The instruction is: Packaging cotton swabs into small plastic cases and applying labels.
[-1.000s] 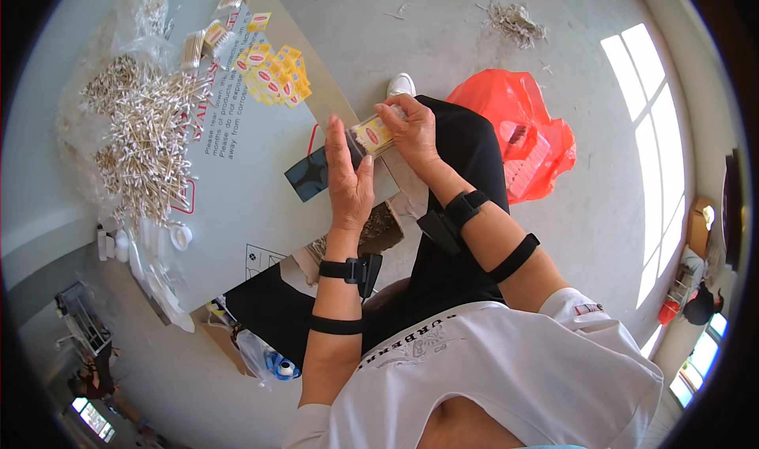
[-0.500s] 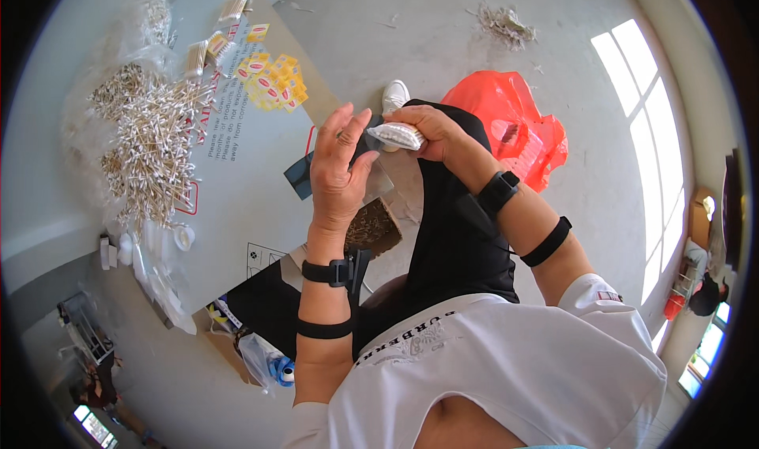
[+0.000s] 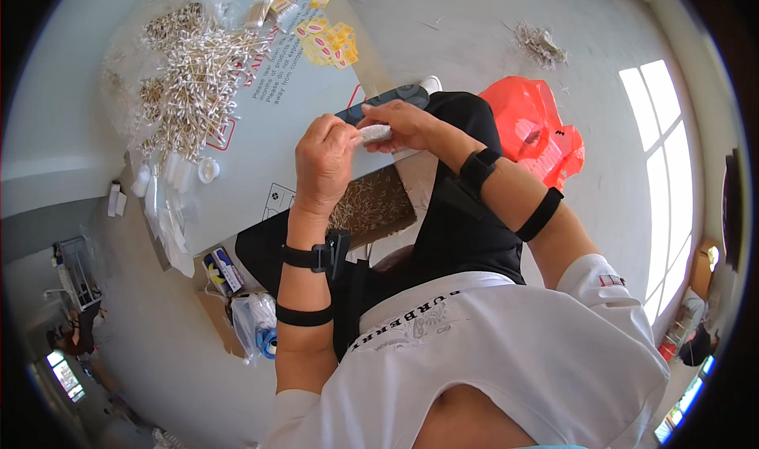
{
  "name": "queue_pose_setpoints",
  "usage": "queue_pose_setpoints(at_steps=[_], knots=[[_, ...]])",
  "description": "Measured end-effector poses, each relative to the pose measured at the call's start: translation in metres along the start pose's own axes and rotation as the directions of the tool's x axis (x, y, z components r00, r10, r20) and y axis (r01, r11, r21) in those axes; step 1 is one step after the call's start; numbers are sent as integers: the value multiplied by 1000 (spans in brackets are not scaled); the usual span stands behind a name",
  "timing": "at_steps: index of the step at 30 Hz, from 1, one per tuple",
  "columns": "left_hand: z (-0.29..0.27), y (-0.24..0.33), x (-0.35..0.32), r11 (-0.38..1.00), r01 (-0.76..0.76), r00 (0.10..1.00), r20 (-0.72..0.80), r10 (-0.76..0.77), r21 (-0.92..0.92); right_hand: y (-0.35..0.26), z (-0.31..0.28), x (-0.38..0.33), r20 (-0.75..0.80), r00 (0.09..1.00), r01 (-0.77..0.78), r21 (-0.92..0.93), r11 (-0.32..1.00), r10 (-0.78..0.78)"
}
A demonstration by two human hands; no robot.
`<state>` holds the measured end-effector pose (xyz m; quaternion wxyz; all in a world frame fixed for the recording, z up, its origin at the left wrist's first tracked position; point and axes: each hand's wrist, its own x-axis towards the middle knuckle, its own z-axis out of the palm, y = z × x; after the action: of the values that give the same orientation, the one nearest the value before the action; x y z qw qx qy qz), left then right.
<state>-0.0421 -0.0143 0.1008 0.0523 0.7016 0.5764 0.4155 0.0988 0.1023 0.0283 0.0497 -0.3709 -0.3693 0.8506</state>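
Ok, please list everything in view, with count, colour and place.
Table: one, grey, left
Loose swabs: uncountable, white-tipped, on table
Plastic bag: one, clear, around loose swabs
Swab packs: three, whitish, table's far end
Small cards: many, yellow, near swab packs
Flat panel: one, dark blue, table's right corner
Held pack: one, white, between grips
Open box: one, brown, below table edge
Lower box: one, brown, floor, lower left
Red bag: one, red, floor, right
Scraps: one heap, pale, far floor
Rim: too unclear
Left grip: one, bare, at pack's left end
Right grip: one, bare, holding pack
Straps: four, black, forearms
Shirt: one, white, bottom
Trousers: one, black, middle
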Motion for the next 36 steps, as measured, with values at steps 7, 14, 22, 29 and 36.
queue_pose_setpoints(at_steps=[7, 14, 22, 29, 36], knots=[[-8, -27, -19, 971, 145, 989, 3, -148, 192, -10, 23, -24, 282, 642, 671, -656, 345, -713], [-3, -28, -27, 975, 143, 989, -59, -135, 170, 0, 38, -8, 333, 462, 657, -751, 65, -822], [0, -32, -33, 922, -53, 994, 112, 11, 385, -3, 42, -12, 541, 398, 527, -796, -298, -741], [-3, -41, -25, 974, 129, 991, 4, -132, 189, -7, 40, -6, 473, 430, 552, -812, -191, -769], [-9, -49, -35, 988, 145, 987, -70, -142, 47, -5, 36, -6, 456, 422, 547, -817, -181, -783]])
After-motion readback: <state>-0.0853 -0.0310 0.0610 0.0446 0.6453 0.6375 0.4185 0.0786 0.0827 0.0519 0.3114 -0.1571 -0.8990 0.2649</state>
